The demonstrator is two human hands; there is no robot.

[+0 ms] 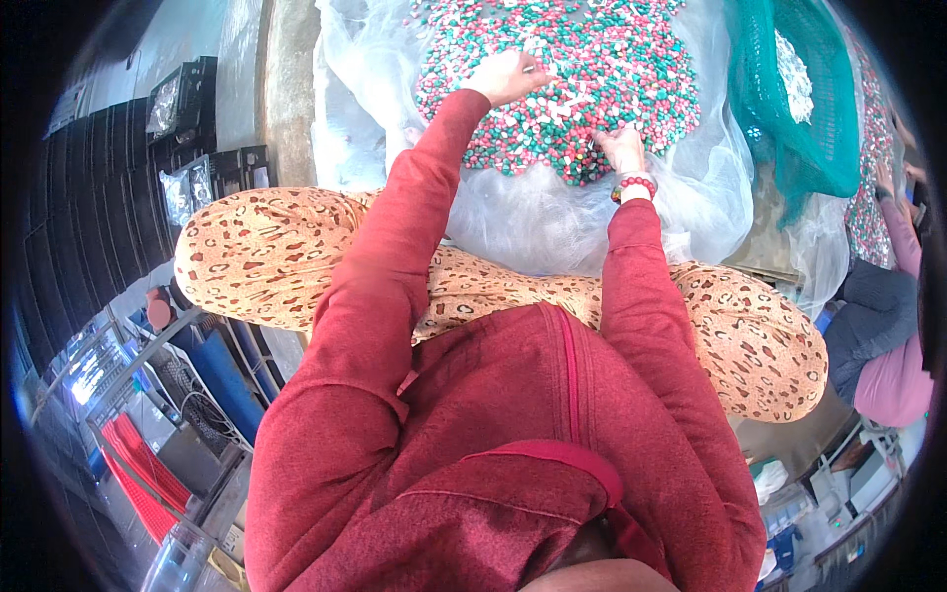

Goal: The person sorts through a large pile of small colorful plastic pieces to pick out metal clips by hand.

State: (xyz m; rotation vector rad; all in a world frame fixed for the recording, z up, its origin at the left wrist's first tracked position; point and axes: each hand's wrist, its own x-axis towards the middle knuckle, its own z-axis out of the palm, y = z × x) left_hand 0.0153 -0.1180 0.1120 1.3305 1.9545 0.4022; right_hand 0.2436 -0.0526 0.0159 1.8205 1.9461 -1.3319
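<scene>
A wide layer of small green, pink, red and white pieces (562,99) lies spread on translucent white mesh sheeting (513,212) in front of me. My left hand (505,79) is over the left part of the layer, its thumb and fingers drawn together near a few white bits. Whatever they pinch is too small to name. Lower and to the right, my right hand (621,150) reaches down into the near right edge of the pieces. Its fingers are curled and partly hidden, so what they grip cannot be made out. A beaded bracelet (633,185) circles that wrist.
Right of the layer stands a green mesh-lined basket (824,148) with a white crumpled bundle (792,77) inside. Beyond it, a person in a pink top (893,385) sits beside another spread of pieces (873,148). Black stacked trays (89,187) line the left side, with plastic bags (187,187) on some.
</scene>
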